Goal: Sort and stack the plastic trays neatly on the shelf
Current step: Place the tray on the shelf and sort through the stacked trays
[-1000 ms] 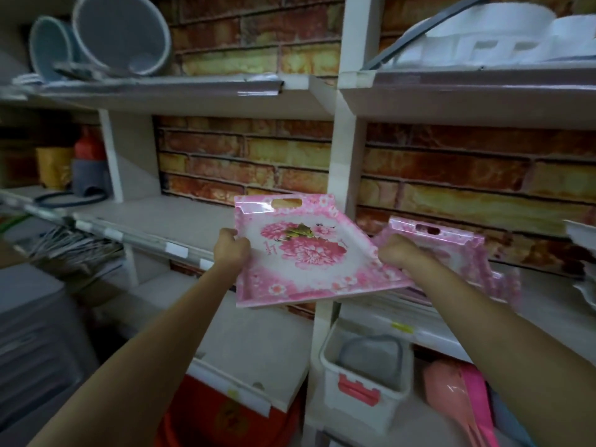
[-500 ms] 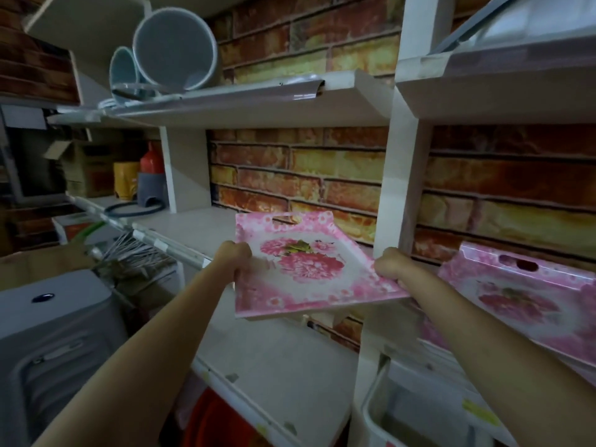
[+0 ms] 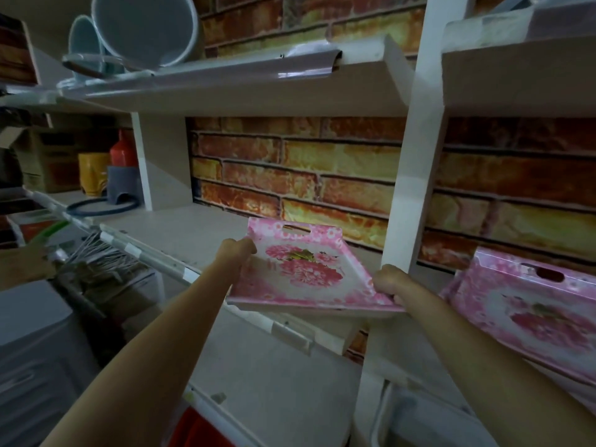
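I hold a pink plastic tray (image 3: 303, 272) with a flower print and a cut-out handle, gripped by both side rims. My left hand (image 3: 233, 253) grips its left edge and my right hand (image 3: 390, 282) its right front corner. The tray's far end hangs over the middle shelf board (image 3: 193, 233), its near edge just above the shelf's front rail. A second pink flowered tray (image 3: 529, 314) lies tilted on the shelf bay to the right, past the white upright (image 3: 416, 156).
Grey round basins (image 3: 145, 27) rest on the top shelf. A red bottle, a yellow container and a dark ring (image 3: 100, 208) sit in the left bay. A grey bin (image 3: 35, 359) stands at lower left, a white bin at lower right.
The tray has moved forward and down onto the middle shelf's left bay, with both hands still gripping it. The view has shifted closer to the shelf and to the left.
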Demonstrator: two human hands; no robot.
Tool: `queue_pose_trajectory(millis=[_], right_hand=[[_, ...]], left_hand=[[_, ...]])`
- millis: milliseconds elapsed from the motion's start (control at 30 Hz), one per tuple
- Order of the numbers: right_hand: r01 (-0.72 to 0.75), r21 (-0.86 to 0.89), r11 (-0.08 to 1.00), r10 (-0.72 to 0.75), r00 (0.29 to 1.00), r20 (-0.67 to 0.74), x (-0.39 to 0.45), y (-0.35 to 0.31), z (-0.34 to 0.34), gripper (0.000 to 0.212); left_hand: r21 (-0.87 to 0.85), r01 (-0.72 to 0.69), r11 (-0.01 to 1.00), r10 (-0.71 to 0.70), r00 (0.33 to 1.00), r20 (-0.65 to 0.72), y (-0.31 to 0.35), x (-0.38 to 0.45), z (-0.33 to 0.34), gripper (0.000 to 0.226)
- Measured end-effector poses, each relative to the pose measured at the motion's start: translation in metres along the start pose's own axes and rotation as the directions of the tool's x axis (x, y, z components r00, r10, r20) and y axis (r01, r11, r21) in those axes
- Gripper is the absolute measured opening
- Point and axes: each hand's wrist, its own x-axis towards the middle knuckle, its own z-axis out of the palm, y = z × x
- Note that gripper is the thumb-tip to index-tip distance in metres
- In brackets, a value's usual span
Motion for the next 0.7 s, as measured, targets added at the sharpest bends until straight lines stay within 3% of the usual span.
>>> queue_pose_trajectory(millis=[267,400,467,567,700], right_hand=[[-0.139,0.149,0.979,0.153,0.985,-0.085,0.039,-0.013,0.022,0.028],[-0.189,0.183,0.965,0.208,0.974,-0.092,0.051,-0.019,0.035,0.023],[-0.219,0.201,0.955,0.24,0.966,-0.091,0.057,-0.02,0.043,0.019],[-0.25,0.22,0.943,0.276,0.956,-0.1,0.063,-0.021,0.056,0.019],[-0.269,0.235,0.934,0.306,0.942,-0.137,0.064,-0.026,0.072,0.025]], left_hand=[[-0.014,-0.022,1.0,0.023,0.991,0.134,0.006,0.088,0.013,0.021],[0.018,-0.041,0.999,0.036,0.976,0.213,0.0,0.121,0.028,0.046],[0.061,-0.035,0.998,0.017,0.96,0.28,-0.005,0.129,0.028,0.042],[0.174,0.015,0.985,-0.08,0.926,0.369,-0.013,0.141,0.024,0.016],[0.166,0.035,0.986,-0.103,0.9,0.423,-0.027,0.16,0.02,0.025]])
